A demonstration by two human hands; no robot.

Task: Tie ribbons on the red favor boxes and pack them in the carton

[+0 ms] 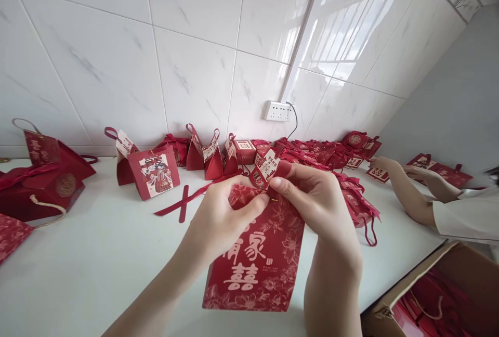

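Note:
Both hands are at the top edge of a red paper gift bag (257, 269) with pale characters and flower prints, which hangs upright above the table. My left hand (222, 217) is closed on the bag's upper left edge, thumb in front. My right hand (312, 196) pinches at the top right, and a piece of red ribbon (283, 169) shows by its fingertips. A small gold-coloured eyelet (274, 199) shows just below the thumbs. What lies between the fingertips is partly hidden. Loose red ribbon strips (183, 204) lie on the table left of the bag.
Folded red boxes (212, 163) stand along the tiled wall, with a large pile of them (304, 156) further right. More gift boxes (62, 186) sit at left. A power strip (277, 111) is on the wall. A co-worker's hands (390, 170) and a cardboard box (390, 300) are at right.

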